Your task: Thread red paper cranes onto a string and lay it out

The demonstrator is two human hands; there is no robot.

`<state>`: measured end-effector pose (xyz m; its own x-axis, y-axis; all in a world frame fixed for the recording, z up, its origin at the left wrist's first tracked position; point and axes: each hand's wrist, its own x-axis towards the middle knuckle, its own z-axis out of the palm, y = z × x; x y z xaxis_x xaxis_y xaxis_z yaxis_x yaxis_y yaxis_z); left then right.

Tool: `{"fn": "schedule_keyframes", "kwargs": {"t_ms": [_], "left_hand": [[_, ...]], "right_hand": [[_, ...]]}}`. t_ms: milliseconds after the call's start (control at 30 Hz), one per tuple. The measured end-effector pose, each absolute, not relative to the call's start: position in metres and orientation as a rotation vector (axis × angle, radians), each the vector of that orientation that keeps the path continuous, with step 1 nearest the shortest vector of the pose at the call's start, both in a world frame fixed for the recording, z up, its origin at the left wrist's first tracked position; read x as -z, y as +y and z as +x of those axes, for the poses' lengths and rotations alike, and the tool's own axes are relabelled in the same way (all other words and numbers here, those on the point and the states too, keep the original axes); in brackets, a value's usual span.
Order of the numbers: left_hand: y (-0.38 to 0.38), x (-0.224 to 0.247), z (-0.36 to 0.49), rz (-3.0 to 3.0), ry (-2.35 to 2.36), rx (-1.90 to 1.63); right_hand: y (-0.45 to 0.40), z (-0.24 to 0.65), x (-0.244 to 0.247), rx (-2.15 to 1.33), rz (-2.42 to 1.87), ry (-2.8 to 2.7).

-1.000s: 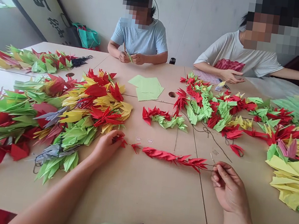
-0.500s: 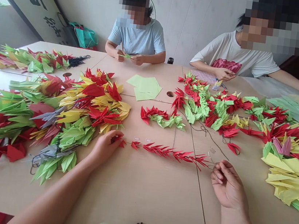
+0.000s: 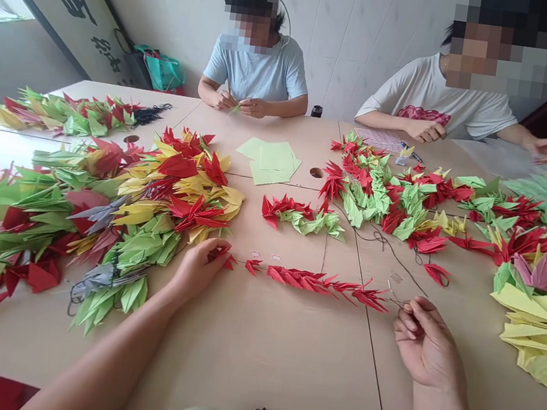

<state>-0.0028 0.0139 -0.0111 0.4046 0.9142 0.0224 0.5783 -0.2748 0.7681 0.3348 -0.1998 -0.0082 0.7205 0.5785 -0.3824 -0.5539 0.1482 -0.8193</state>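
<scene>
A string of red folded-paper origami cranes (image 3: pixel 318 283) stretches low over the table between my two hands, with a gap before one crane (image 3: pixel 252 266) nearer the left. My left hand (image 3: pixel 202 269) is closed around the left end, its fingers curled on more red origami cranes (image 3: pixel 228 261). On the right, my right hand (image 3: pixel 430 340) is closed in a pinch on the thread end, where a thin needle (image 3: pixel 392 290) sticks up beside the fingers. A short red and green crane string (image 3: pixel 302 217) lies just behind.
Heaps of folded cranes in green, red and yellow cover the left (image 3: pixel 155 183) and right (image 3: pixel 536 310). Light green paper squares (image 3: pixel 273 165) lie mid-table near a round hole (image 3: pixel 316 172). Across the table one person (image 3: pixel 258 72) folds green paper; another person (image 3: pixel 462 105) sits beside clear plastic.
The whole view has shifted slightly. The red cranes on the string have turned and moved a little. At the right, the other person's outstretched hand has drawn back and lifted off the plastic.
</scene>
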Motion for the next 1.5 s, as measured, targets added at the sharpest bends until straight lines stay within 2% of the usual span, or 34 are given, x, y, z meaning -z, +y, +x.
{"fn": "schedule_keyframes", "kwargs": {"t_ms": [467, 900, 1067, 1200, 1367, 1500], "left_hand": [[0.008, -0.001, 0.002, 1.840, 1.256, -0.808], [0.012, 0.011, 0.000, 2.051, 1.225, -0.643], [0.009, 0.007, 0.000, 2.276, 1.107, -0.552], [0.004, 0.008, 0.003, 2.438, 0.914, -0.503], [-0.001, 0.016, 0.011, 2.545, 0.828, -0.523], [-0.003, 0.017, 0.013, 2.541, 0.789, -0.564]], "right_hand": [[-0.198, 0.334, 0.007, -0.803, -1.178, -0.019], [-0.198, 0.331, 0.016, -0.725, -1.355, -0.097], [-0.197, 0.324, 0.023, -0.472, -1.671, -0.393], [-0.195, 0.316, 0.028, -0.245, -1.879, -0.999], [-0.192, 0.314, 0.037, -0.001, -1.920, -1.450], [-0.190, 0.316, 0.039, -0.029, -1.833, -1.499]]}}
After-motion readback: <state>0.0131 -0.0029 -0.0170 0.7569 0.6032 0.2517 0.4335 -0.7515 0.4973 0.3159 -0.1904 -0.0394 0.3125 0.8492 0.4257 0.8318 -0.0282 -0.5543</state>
